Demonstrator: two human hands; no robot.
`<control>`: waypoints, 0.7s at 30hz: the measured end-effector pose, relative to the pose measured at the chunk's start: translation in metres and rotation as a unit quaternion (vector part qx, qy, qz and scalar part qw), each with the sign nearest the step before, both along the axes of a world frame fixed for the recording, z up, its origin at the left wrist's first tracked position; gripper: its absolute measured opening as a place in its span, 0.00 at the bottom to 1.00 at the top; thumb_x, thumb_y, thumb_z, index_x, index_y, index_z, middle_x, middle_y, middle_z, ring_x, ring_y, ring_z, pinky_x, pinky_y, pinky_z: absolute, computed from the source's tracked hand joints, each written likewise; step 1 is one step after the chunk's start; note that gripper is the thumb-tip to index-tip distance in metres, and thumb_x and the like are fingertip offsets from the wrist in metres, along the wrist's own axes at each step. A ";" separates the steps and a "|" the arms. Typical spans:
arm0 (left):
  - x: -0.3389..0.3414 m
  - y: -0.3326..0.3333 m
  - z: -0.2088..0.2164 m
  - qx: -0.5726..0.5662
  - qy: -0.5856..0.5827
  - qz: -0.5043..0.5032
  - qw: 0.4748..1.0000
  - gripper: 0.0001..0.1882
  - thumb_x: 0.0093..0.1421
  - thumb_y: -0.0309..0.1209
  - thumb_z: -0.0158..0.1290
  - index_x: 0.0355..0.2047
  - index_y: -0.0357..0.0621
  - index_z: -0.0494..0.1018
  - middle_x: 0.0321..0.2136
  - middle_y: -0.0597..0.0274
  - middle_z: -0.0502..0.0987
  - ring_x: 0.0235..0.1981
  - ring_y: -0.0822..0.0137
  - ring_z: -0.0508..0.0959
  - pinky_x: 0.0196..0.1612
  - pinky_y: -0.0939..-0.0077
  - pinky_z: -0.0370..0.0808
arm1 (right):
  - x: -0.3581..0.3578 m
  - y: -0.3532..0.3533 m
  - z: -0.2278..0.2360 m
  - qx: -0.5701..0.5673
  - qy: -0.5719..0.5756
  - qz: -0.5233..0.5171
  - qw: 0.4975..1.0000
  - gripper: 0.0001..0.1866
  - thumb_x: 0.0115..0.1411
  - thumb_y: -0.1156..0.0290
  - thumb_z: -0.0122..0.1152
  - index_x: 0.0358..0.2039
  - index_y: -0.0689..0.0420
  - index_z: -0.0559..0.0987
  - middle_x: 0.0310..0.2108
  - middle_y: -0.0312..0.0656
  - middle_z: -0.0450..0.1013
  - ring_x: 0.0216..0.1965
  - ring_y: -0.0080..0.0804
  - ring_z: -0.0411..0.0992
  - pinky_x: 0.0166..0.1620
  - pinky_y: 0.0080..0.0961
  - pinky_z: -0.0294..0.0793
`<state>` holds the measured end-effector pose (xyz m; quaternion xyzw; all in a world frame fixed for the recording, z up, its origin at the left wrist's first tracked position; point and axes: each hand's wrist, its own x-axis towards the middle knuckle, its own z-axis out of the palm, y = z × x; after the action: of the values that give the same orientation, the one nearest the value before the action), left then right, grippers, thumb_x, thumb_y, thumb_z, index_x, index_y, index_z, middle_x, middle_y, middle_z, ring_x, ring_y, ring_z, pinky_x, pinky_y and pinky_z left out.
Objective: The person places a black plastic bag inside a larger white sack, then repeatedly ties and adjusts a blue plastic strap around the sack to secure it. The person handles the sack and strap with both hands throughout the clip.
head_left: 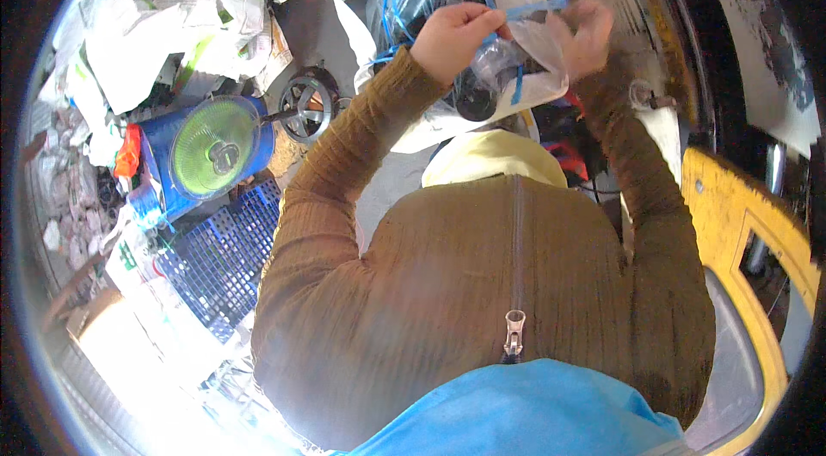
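Note:
A white plastic sack (413, 133) stands open in front of me, with dark, clear-wrapped items (430, 9) inside it. Bright blue plastic strapping (533, 4) loops over the sack's top. The strapping is pinched between the thumb and fingers of my left hand (456, 39), above the sack's middle. My right hand (585, 39) is curled at the sack's right side, close to the end of the blue loop. It is slightly blurred, and what its fingers grip cannot be made out. A clear plastic piece with a dark end (495, 69) shows below my left hand.
To the left are a round green fan-like disc (215, 146) against a blue container (159, 142), a blue perforated crate (224, 258) and a small black wheel (307, 103). White printed sacks (206, 17) lie at the far left. A yellow metal frame (731, 215) stands at my right.

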<state>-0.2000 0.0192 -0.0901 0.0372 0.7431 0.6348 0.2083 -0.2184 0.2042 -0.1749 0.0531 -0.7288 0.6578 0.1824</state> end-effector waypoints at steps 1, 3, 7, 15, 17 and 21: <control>-0.002 -0.001 0.001 -0.043 0.028 -0.010 0.999 0.15 0.58 0.40 0.47 0.24 0.42 0.74 0.11 0.77 0.59 0.14 0.82 0.56 0.17 0.86 0.52 | -0.012 0.005 0.005 0.103 0.093 -0.078 0.987 0.32 0.36 0.61 0.70 0.44 0.56 0.70 0.41 0.50 0.68 0.42 0.40 0.68 0.45 0.35 0.66; -0.004 -0.004 0.003 0.012 -0.046 -0.007 0.999 0.14 0.57 0.37 0.48 0.24 0.40 0.75 0.13 0.75 0.63 0.16 0.82 0.60 0.19 0.87 0.55 | -0.057 0.002 0.012 0.205 0.426 -0.072 0.878 0.21 0.45 0.62 0.62 0.39 0.58 0.73 0.34 0.45 0.72 0.37 0.38 0.70 0.40 0.32 0.69; -0.013 -0.011 0.005 0.091 -0.080 0.000 0.993 0.13 0.58 0.36 0.47 0.24 0.39 0.74 0.11 0.77 0.58 0.12 0.83 0.55 0.16 0.87 0.51 | -0.098 0.065 0.052 0.387 0.115 0.239 0.883 0.15 0.49 0.65 0.59 0.38 0.55 0.74 0.28 0.41 0.73 0.35 0.38 0.70 0.37 0.32 0.68; -0.027 -0.004 -0.022 0.157 -0.119 0.031 0.980 0.14 0.60 0.36 0.45 0.26 0.36 0.72 0.10 0.77 0.55 0.11 0.82 0.54 0.15 0.85 0.53 | 0.027 0.074 0.119 0.701 -0.209 -0.014 0.682 0.22 0.55 0.50 0.48 0.42 0.53 0.70 0.35 0.45 0.70 0.31 0.41 0.72 0.34 0.40 0.71; -0.027 -0.001 -0.030 0.154 -0.147 0.012 0.977 0.14 0.60 0.36 0.46 0.26 0.37 0.72 0.10 0.77 0.55 0.11 0.81 0.54 0.15 0.85 0.52 | 0.066 0.036 0.079 0.566 -0.350 0.035 0.746 0.28 0.54 0.40 0.44 0.31 0.54 0.76 0.23 0.47 0.72 0.26 0.47 0.72 0.32 0.41 0.71; -0.022 0.001 -0.039 0.118 -0.145 -0.042 0.982 0.14 0.60 0.37 0.46 0.27 0.38 0.72 0.11 0.77 0.55 0.11 0.81 0.53 0.15 0.84 0.51 | 0.084 0.011 0.021 0.466 -0.279 -0.041 0.838 0.21 0.53 0.51 0.49 0.24 0.58 0.76 0.23 0.51 0.72 0.28 0.49 0.72 0.32 0.41 0.70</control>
<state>-0.2221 0.0207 -0.1289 0.0002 0.6231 0.7073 0.3339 -0.1339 0.2151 -0.1536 -0.0835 -0.9709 0.2191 -0.0483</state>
